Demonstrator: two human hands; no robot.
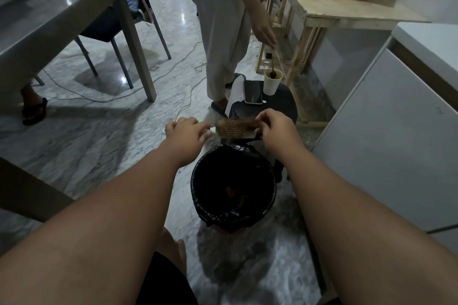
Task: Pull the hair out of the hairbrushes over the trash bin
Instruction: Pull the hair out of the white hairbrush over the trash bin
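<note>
- Mid-strip, judging by the brown hair [244, 122] matted over the bristles of the hairbrush [231, 129].
- Left grip [184, 131] closed round the handle end, keeping the brush level.
- Right grip [275, 129] pinching the hair mat at the head's opposite end.
- Brush spanning the gap between both grips, held above the far rim of the trash bin [271, 176].
- Next, probably: peel the mat up off the bristles, brace with the left, release over the bin.
</note>
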